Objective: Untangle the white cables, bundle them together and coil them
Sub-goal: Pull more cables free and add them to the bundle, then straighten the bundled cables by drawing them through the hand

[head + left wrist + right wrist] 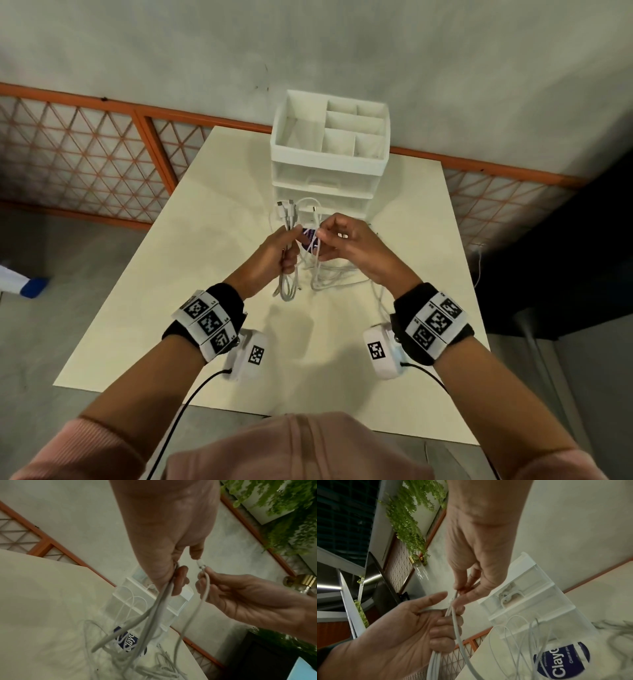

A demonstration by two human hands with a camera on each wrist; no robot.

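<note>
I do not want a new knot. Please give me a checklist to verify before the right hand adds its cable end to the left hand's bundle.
1. Left hand grips the gathered white cables: ok.
2. Right hand pinches a single cable end: ok.
3. That cable end lies beside the bundle ends: ok.
4. Loose cables on the table are untangled: not ok.
5. Cables run clear of the blue-labelled container: cannot tell.
</note>
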